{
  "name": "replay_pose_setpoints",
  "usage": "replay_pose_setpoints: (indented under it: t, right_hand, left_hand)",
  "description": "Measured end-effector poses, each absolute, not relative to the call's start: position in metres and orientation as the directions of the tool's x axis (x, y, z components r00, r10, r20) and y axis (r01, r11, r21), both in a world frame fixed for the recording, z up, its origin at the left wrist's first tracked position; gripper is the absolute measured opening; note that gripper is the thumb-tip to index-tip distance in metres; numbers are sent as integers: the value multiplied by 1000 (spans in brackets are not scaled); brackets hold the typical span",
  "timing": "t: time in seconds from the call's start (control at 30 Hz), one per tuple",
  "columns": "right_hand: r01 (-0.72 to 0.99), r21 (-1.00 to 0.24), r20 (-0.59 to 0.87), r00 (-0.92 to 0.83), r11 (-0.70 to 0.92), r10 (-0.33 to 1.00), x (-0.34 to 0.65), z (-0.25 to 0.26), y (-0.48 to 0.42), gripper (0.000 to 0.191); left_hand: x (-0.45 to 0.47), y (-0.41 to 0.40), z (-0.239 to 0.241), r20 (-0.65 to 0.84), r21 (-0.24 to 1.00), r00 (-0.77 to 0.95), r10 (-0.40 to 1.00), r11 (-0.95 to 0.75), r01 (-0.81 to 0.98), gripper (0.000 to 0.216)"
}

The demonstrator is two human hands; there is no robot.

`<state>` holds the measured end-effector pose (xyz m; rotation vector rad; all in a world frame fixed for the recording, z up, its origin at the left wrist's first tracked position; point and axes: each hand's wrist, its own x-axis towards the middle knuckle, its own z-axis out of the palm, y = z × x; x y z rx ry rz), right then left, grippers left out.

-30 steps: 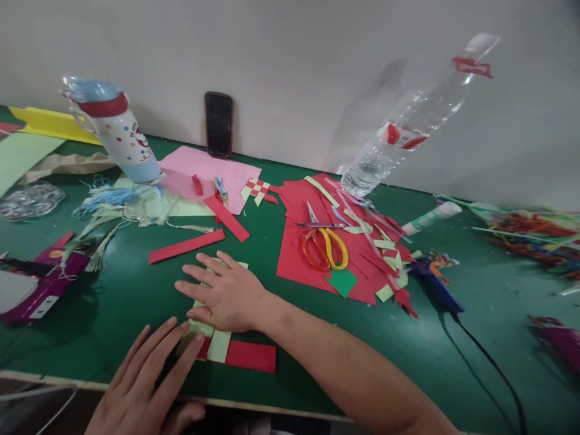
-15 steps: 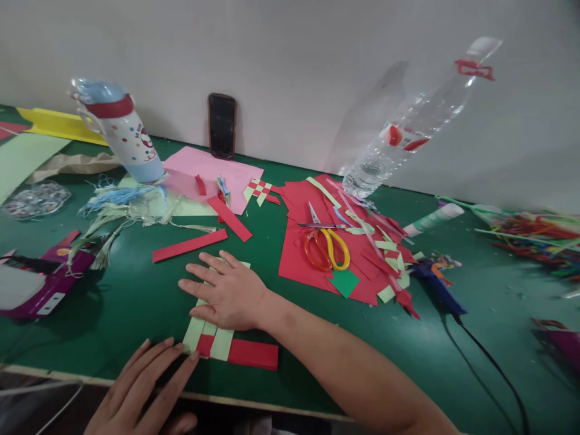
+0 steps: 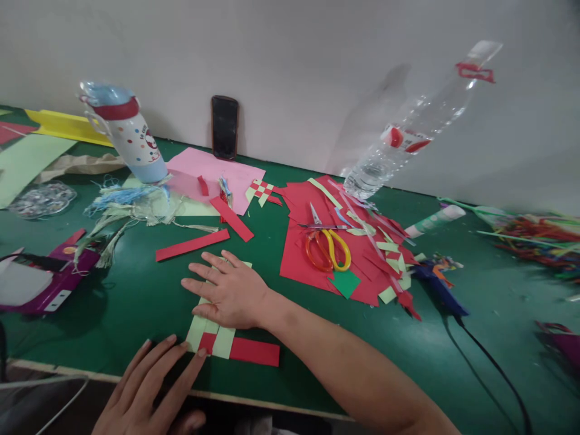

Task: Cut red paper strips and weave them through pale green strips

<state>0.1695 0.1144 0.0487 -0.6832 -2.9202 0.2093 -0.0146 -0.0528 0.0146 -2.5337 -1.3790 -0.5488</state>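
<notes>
My right hand (image 3: 229,290) lies flat, fingers spread, on a woven piece of pale green strips (image 3: 217,339) near the front edge of the green table (image 3: 136,302). A red paper strip (image 3: 254,351) sticks out from the weave to the right. My left hand (image 3: 147,389) comes in from the bottom, fingers stretched out, with its fingertips touching the weave's near left corner. Both hands are open and hold nothing.
Loose red strips (image 3: 193,245) lie beyond my hands. Orange-yellow scissors (image 3: 327,246) rest on a heap of red paper (image 3: 308,254). A water bottle (image 3: 408,130), a cup (image 3: 127,136), a phone (image 3: 224,127), pink paper (image 3: 212,172), a glue gun (image 3: 437,278) and a purple device (image 3: 40,281) surround them.
The view has shifted slightly. My left hand drew back toward the table edge, then slid forward again to the weave's corner. My right hand stays pressed on the strips.
</notes>
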Motion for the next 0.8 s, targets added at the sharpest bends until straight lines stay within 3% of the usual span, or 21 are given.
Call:
replay_pose_setpoints:
  t: [0.47, 0.8]
  right_hand:
    - [428, -194, 127, -881, 883, 455, 171, 47, 114, 52]
    - [453, -231, 75, -874, 861, 480, 193, 84, 101, 42]
  left_hand:
    - [-13, -48, 30, 407, -62, 510, 758, -535, 843, 47]
    - [-13, -55, 21, 410, -68, 472, 780, -490, 869, 52]
